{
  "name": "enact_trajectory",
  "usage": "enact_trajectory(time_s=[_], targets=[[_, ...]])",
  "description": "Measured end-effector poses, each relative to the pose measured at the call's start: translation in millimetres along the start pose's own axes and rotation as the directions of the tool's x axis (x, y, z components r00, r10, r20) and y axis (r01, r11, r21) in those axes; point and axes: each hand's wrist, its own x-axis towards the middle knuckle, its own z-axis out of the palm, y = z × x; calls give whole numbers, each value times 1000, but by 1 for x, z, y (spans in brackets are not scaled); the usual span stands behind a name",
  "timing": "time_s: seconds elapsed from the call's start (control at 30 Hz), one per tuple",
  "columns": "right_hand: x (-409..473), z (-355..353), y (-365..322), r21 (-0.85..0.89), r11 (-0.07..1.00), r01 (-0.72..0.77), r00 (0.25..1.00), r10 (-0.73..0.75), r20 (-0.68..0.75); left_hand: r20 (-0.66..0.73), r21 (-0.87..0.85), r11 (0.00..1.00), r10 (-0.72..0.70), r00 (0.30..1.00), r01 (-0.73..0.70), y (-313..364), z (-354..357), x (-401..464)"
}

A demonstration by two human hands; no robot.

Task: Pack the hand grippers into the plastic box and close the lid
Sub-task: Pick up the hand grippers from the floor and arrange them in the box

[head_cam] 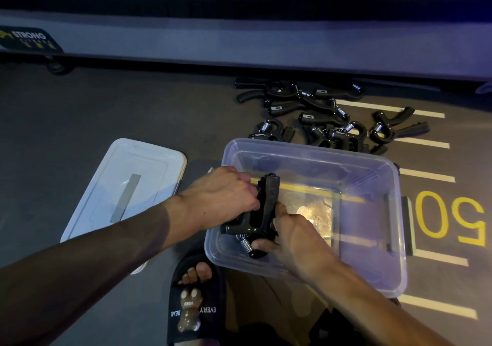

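Nearest, a foot in a black slide sandal (195,296) with a brown bear figure and the words "EVERY BEAR", planted on the dark floor just below the grip. Right above it, both hands inside the near-left corner of the clear plastic box (394,212), closed round one black hand gripper (262,209). Left hand (226,193) curled over the left handle from the outer side, knuckles up, fingers wrapped on the plastic. Right hand (295,235) clamped on the lower right end, thumb under the body beside the coil spring (245,244), fingertips pinching the other handle. Gripper held with handles pointing away, spring end toward the wearer, low in the box; touching the bottom or not, cannot tell. Rest of the box bottom bare, with a bright reflection just right of the grip. Left of the grip, beyond the left forearm, the white lid (125,188) flat on the floor, apart from the box, a grey strip across its middle. Right of the box, yellow painted digits and pale lines on the floor. Past the far rim, a loose pile of black hand grippers (319,111) with silver springs, well clear of the hands. Farthest back, a long grey machine base (239,41) bearing a "STRONG" label at its left end.
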Motion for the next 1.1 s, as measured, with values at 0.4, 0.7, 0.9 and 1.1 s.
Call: enact_trajectory(time_s=[0.4,0.7,0.9,1.1], targets=[[1,-2,-2,-67,997,27,998,-23,58,73,50,998,-33,997,29,8,-6,3],[5,1,7,-36,998,52,997,-49,66,77,57,998,-13,997,9,10,-3,6],[5,-16,24,59,991,120,988,-125,87,-54,-43,999,16,998,-18,-3,3,0],[20,-98,34,345,916,207,977,-174,-125,-292,-261,965,-48,955,-32,-36,-5,-17]])
